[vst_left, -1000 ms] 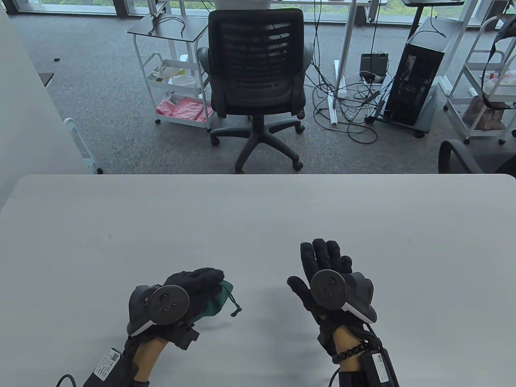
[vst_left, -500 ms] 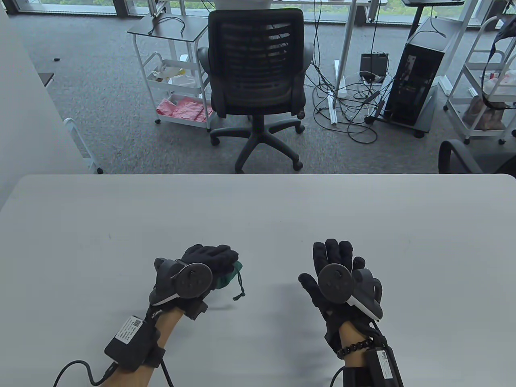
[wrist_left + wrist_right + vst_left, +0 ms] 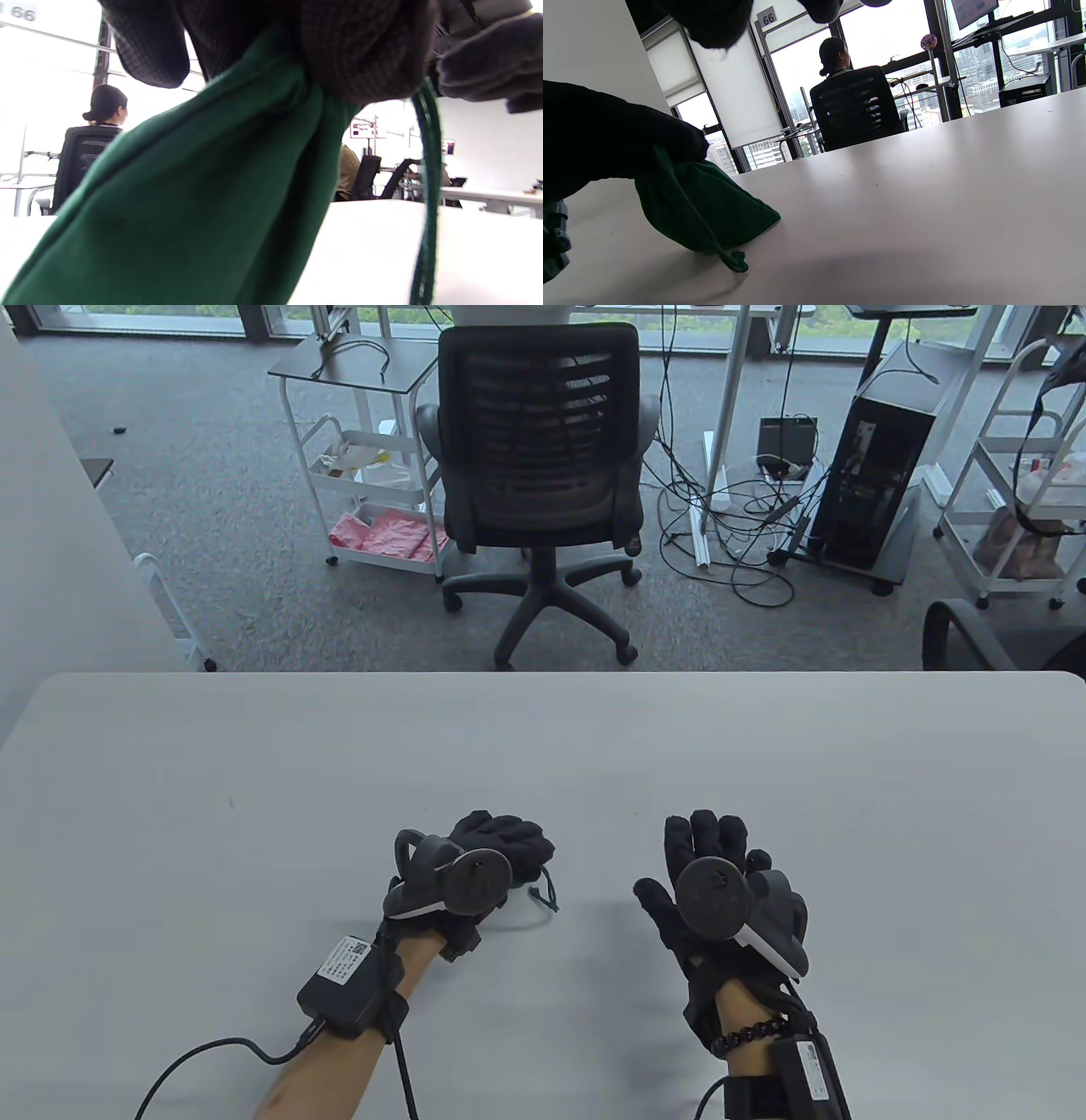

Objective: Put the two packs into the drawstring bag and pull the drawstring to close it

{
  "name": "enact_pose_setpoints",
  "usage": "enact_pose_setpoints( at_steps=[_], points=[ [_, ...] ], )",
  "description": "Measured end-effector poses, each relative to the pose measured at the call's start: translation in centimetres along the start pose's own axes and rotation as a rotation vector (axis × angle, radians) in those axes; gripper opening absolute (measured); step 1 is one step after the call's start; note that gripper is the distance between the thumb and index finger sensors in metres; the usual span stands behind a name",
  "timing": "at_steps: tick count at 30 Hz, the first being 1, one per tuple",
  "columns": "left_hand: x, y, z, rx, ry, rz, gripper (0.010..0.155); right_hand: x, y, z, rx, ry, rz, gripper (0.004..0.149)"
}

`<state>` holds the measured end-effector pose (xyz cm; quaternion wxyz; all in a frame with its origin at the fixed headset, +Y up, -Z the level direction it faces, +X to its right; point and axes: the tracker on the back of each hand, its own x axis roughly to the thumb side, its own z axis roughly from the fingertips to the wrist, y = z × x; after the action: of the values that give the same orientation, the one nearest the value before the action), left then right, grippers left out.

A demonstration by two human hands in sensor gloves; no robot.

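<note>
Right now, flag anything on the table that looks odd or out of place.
Nothing stands out. The left hand grips the green drawstring bag, its cord trailing on the table; the right hand hovers open.

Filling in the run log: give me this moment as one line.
left hand: grips green bag at its gathered neck | cord: dangling | right hand: open, holds nothing | packs: not visible

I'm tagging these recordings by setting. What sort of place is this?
Probably an office or lab workspace: a black mesh office chair stands beyond the white table, a computer tower sits on the carpet among loose cables, and big windows show in the right wrist view.
</note>
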<state>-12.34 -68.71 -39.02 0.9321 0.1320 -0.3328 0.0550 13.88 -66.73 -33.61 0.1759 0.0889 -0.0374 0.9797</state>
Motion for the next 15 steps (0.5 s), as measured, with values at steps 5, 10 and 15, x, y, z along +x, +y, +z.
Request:
enact_pose_setpoints(
  at_steps=[5,10,15],
  points=[
    [1.1,-0.7,1.4,-0.082,-0.04,-0.056,0.039,0.0,0.1,0.0,0.003,0.001,0.005,0.077],
    [2.2,-1.9,2.7,-0.148,-0.083,-0.096,0.039,0.2,0.2,0.0,0.013,-0.002,0.011,0.077],
    [3.7,-3.1,3.3,-0.196,-0.136,-0.169,0.039,0.5,0.3,0.0,0.018,-0.006,0.015,0.077]
  ],
)
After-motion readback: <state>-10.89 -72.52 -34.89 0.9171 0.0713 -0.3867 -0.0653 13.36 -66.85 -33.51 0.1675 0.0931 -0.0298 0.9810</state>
